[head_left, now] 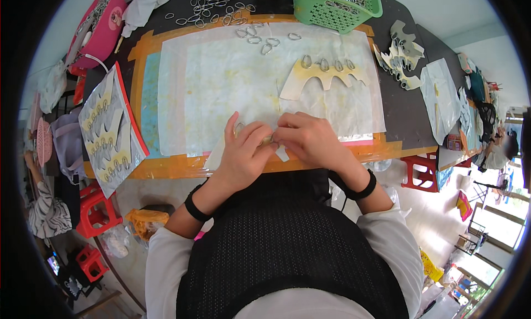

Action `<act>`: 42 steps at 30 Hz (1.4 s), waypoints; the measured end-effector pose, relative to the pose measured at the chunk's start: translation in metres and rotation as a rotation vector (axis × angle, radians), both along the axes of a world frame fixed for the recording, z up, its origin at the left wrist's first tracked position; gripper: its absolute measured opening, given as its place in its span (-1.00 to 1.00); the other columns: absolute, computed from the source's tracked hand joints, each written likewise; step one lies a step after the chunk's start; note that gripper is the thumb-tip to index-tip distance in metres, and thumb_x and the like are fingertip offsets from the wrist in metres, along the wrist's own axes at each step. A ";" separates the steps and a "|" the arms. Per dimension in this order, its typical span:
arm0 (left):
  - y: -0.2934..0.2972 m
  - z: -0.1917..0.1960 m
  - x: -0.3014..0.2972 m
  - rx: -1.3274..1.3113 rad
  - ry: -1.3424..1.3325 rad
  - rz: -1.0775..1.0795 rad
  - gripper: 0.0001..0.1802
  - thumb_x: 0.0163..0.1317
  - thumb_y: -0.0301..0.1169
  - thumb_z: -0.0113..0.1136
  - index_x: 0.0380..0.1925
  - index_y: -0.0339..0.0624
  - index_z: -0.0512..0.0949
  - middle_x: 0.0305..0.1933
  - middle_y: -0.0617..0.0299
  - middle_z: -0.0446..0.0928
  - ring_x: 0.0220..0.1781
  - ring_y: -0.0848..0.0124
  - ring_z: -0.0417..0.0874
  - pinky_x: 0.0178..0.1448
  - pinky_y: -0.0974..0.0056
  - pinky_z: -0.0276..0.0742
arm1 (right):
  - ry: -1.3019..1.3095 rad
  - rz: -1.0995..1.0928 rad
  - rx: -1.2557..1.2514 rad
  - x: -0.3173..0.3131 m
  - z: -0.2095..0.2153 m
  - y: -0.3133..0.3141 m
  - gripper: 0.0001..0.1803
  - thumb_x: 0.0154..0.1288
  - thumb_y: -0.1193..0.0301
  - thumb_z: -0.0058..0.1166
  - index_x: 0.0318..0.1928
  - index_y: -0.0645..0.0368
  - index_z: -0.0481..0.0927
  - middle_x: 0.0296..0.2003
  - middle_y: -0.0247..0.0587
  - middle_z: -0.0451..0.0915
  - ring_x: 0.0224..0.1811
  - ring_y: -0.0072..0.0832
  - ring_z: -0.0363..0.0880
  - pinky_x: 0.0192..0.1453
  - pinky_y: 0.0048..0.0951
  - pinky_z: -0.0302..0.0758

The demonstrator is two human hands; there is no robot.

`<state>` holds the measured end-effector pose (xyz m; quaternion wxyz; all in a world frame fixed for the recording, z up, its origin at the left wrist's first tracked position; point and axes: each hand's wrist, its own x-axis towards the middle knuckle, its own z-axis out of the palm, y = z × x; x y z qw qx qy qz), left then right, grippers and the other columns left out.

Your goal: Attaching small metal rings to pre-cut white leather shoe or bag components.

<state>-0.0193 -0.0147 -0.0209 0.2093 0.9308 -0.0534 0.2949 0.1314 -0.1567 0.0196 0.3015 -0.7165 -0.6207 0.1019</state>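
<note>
Left grip (243,154): fingers bent, pinching a pale flat piece (217,155) from above.
Right grip (310,137): thumb and fingertips pinched at the same piece, between the hands – whether a ring is included cannot be told.
Pale piece position: at the near edge of the tabletop (399,114), largely hidden under the left hand; one end projects leftward, a tip shows between the hands.
Metal ring (239,129): beside the left fingers, on the far side.
Handling: piece judged light, thin and flexible, liable to crease – hold by the flat body, near the rings. Rings judged stiff and slippery; pinch the wire.
Scalloped piece (301,74): bears four rings; lies on the white sheet (221,81), beyond the right hand, apart from it.
</note>
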 end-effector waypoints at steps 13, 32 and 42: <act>0.002 0.012 0.004 -0.147 0.135 0.036 -0.84 -0.05 -0.47 0.36 -0.39 -0.10 0.70 0.13 0.11 0.43 0.24 0.16 0.45 0.49 -0.28 -0.12 | 0.017 -0.023 0.231 -0.009 -0.020 -0.017 -0.76 -0.06 0.60 0.21 -0.30 0.14 0.59 -0.38 -0.28 0.51 -0.37 -0.26 0.53 -0.32 -0.29 0.47; 0.004 0.009 0.005 -0.131 0.152 0.013 -0.95 0.09 -0.42 0.28 -0.43 -0.09 0.67 -0.05 0.44 0.62 0.24 0.32 0.48 0.51 -0.36 -0.26 | -0.044 0.027 0.240 0.000 -0.021 -0.014 -0.70 -0.10 0.59 0.25 -0.24 0.17 0.63 -0.29 -0.27 0.58 -0.35 -0.31 0.59 -0.32 -0.36 0.52; 0.001 0.016 0.004 0.014 0.215 0.044 -0.92 0.11 -0.41 0.33 -0.36 -0.05 0.71 -0.09 0.48 0.66 0.23 0.25 0.48 0.47 -0.46 -0.35 | -0.236 0.021 0.200 -0.007 -0.022 -0.025 -0.71 -0.06 0.51 0.23 -0.23 0.26 0.61 -0.22 -0.27 0.57 -0.29 -0.40 0.53 -0.27 -0.40 0.47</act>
